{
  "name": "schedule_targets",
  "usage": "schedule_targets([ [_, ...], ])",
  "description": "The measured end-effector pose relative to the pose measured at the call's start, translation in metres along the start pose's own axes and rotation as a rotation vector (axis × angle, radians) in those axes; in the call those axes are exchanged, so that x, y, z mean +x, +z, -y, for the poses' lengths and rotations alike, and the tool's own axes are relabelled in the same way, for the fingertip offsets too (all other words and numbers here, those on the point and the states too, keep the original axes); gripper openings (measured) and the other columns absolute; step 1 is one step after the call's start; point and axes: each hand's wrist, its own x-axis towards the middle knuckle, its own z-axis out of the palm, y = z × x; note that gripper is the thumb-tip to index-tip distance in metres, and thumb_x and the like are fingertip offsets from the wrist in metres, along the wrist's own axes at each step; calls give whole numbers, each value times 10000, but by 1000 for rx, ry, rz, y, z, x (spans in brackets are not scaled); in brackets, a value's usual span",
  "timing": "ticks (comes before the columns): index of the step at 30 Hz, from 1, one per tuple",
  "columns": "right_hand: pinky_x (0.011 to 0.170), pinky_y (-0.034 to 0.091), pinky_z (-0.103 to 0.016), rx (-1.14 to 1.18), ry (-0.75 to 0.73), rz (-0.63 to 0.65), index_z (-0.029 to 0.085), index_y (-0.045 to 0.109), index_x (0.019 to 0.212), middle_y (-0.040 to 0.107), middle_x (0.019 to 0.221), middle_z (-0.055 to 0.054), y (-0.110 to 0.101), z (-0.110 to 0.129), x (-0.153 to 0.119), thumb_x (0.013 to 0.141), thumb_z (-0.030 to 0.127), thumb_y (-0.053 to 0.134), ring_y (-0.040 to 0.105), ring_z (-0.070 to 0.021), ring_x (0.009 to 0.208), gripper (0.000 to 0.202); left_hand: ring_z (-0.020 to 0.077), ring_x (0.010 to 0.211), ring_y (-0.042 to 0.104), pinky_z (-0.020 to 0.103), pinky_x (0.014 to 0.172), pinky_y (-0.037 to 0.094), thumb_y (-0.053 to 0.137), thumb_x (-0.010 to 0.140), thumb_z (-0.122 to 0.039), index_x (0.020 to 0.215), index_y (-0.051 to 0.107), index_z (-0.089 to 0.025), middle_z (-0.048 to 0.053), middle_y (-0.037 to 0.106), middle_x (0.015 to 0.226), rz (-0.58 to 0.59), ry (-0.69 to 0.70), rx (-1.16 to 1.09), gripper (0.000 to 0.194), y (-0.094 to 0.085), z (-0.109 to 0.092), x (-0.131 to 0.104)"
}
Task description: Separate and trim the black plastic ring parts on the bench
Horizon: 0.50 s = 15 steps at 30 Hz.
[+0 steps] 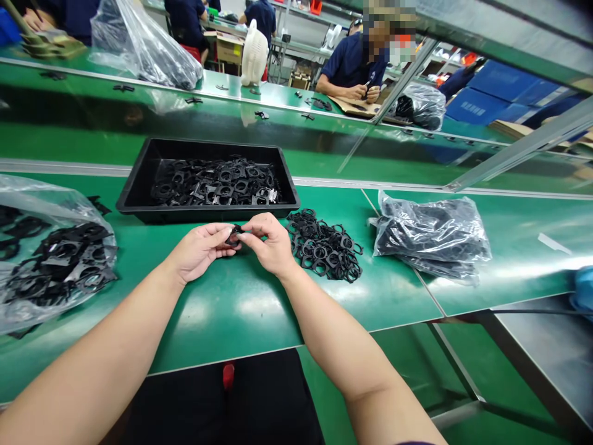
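Note:
Between my two hands, just in front of the tray, is a small black plastic part. My left hand pinches it from the left with thumb and fingers. From the other side my right hand grips the same part, its fingers curled. Much of the part is hidden by fingertips. Behind the hands stands a black tray holding many black parts with round holes. Close to my right hand lies a loose pile of black ring-shaped parts on the green table.
An open clear bag of black parts lies at the left. On the right sits a filled plastic bag. Beyond runs a green conveyor with scattered small parts. Across it, a person handles something small. A metal post slants at right.

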Motion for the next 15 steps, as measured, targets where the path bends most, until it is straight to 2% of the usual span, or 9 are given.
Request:
schedule_targets([
  [2, 679, 463, -271, -75, -71, 41, 224, 684, 800, 592, 857, -34, -1, 0, -1, 742, 267, 695, 552, -135, 784, 73, 140, 754, 637, 272, 723, 492, 720, 720, -311, 904, 703, -145, 59, 699, 836, 4, -1, 8, 249, 0, 0, 0],
  [7, 753, 464, -300, -163, -135, 90, 227, 670, 770, 592, 859, -38, -5, -1, 0, 784, 269, 651, 557, -149, 816, 48, 151, 768, 622, 277, 716, 489, 736, 701, -318, 868, 718, -125, 86, 697, 847, 11, -9, 35, 256, -1, 2, 0],
  [11, 779, 458, -300, -145, -205, 147, 209, 632, 762, 597, 854, -41, -7, 1, 0, 813, 255, 607, 560, -150, 842, 73, 138, 758, 607, 268, 732, 484, 748, 687, -308, 843, 728, -127, 75, 695, 831, -1, 13, 60, 241, -1, 2, 0],
  [13, 758, 458, -291, -68, -182, 152, 197, 597, 743, 593, 826, -33, -6, 2, -2, 810, 250, 604, 558, -142, 812, 86, 122, 721, 595, 253, 713, 479, 765, 667, -288, 842, 732, -127, 66, 692, 814, 1, 20, 95, 240, 0, 2, -1],
  [15, 696, 457, -272, 31, -92, 116, 191, 559, 738, 575, 769, -12, -3, 2, -3, 782, 267, 636, 543, -124, 729, 116, 113, 691, 589, 245, 694, 479, 773, 660, -272, 837, 731, -124, 58, 687, 780, 16, 13, 120, 235, 0, 2, -2],
])
